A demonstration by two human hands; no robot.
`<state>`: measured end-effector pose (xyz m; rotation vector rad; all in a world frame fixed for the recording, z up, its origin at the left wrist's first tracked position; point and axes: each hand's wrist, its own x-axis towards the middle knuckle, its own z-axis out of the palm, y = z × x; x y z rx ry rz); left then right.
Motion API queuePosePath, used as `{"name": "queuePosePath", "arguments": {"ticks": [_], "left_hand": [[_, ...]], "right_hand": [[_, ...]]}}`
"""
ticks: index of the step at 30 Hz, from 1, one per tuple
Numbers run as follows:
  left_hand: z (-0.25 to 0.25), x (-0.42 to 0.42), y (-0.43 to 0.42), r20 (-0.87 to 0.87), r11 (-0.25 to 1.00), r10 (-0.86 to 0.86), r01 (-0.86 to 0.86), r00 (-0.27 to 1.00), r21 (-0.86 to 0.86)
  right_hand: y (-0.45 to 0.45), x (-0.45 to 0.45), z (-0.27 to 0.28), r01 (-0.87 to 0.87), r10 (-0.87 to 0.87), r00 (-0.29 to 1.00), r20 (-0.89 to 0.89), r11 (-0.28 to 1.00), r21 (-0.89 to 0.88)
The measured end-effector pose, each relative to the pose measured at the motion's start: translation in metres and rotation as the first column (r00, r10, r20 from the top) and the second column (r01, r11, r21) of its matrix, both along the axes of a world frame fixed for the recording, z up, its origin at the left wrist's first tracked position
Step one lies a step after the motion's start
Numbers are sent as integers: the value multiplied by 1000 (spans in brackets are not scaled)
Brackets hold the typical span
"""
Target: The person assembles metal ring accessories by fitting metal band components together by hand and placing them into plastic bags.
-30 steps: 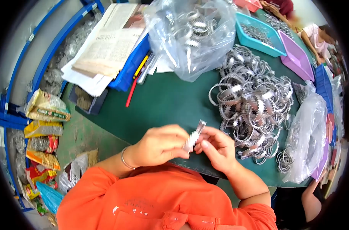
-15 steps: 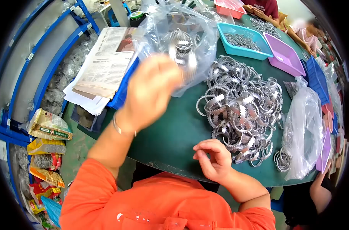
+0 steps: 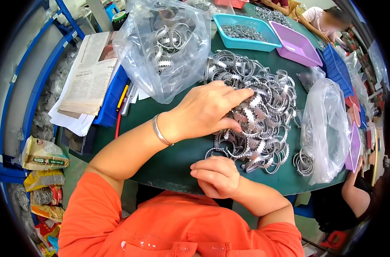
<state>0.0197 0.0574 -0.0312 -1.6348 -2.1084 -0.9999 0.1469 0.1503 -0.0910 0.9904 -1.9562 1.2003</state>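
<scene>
My left hand [image 3: 207,109], with a bracelet on the wrist, is over a heap of toothed metal ring bands [image 3: 263,115]. Its thumb and index finger are spread apart over the rings, and I see nothing gripped between them. At the near side of the heap, by the table edge, my right hand [image 3: 216,175] is closed with its fingers curled in; no ring shows in it. A dark ring lies just beyond its knuckles. A clear plastic bag [image 3: 135,64] with several similar rings inside stands behind my left forearm.
Beyond the heap are a turquoise basket [image 3: 263,46] of rings and a purple tray [image 3: 295,43]. A clear bag [image 3: 323,137] and a small ring stack [image 3: 303,162] lie right. Newspaper [image 3: 85,77] rests on a blue tray [image 3: 111,105] beside pens. Other people sit across and right.
My left hand has moved from in front of the plastic bag, rightward to the ring heap. My right hand's fingers have curled in more. The whole view has shifted.
</scene>
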Motion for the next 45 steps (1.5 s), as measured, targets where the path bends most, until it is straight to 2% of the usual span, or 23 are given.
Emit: {"name": "queuePosePath", "arguments": {"ticks": [2,3,4,6,8,10,12,14,17,19,22,24,27,30,32,34,36,38,40,41,42,44,45], "left_hand": [[1,3,-4,69,995,2,5,998,-99],[-5,3,-4,-12,998,-39,39,999,42],[-4,4,-11,-16,997,-62,63,998,36],[-6,4,-28,-58,995,-94,96,994,21],[-12,13,-49,-1,989,-134,134,991,65],[-24,24,-58,46,989,-94,87,995,120],[-36,32,-66,84,984,-105,91,991,153],[-41,42,-71,47,987,-62,55,997,150],[-42,49,-70,58,983,-13,2,998,186],[-39,47,-65,14,952,8,-12,1000,307],[-31,44,-57,-4,896,57,-49,998,441],[-22,43,-55,41,919,91,-100,995,382],[-21,39,-57,15,961,65,-66,998,268],[-24,51,-71,162,956,184,-215,970,200],[-35,53,-80,273,942,257,-304,927,146],[-54,53,-91,359,938,302,-343,883,56],[-60,69,-93,660,925,227,-370,716,83],[-66,79,-94,717,971,131,-233,685,46],[-57,83,-91,524,982,167,-92,836,-165],[-59,85,-86,450,974,202,-132,870,-182],[-65,88,-81,374,965,236,-173,897,-196],[-76,85,-70,350,949,307,-259,885,-178],[-79,81,-65,294,951,307,-283,905,-122]], "right_hand": [[7,-1,8,53,-54,996,-71,998,-16],[15,1,13,136,-136,985,-110,991,-6],[25,3,18,219,-216,965,-152,976,1],[41,5,26,549,-534,830,-162,833,68],[52,-2,34,656,-661,750,-27,737,163],[61,-2,41,517,-590,801,96,764,386],[60,3,42,440,-550,826,126,767,468],[57,4,36,405,-490,861,134,821,402],[55,0,45,395,-453,891,25,802,449],[53,-6,53,460,-472,877,-95,763,454],[60,-11,66,557,-543,827,-147,751,356],[65,-14,80,624,-588,780,-213,758,190],[73,-22,90,669,-641,741,-198,684,289],[99,-49,79,699,-719,682,-134,587,409],[119,-64,65,639,-738,675,18,597,485],[125,-73,57,616,-710,703,47,641,458],[129,-78,57,587,-676,733,75,684,433],[128,-81,64,596,-639,768,41,737,317],[124,-79,88,734,-735,668,115,677,59],[125,-78,105,780,-780,625,28,623,-60],[124,-79,116,722,-746,665,-17,649,-242],[109,-69,129,706,-727,687,12,663,-250],[104,-64,127,729,-728,676,-116,683,-36]]}}
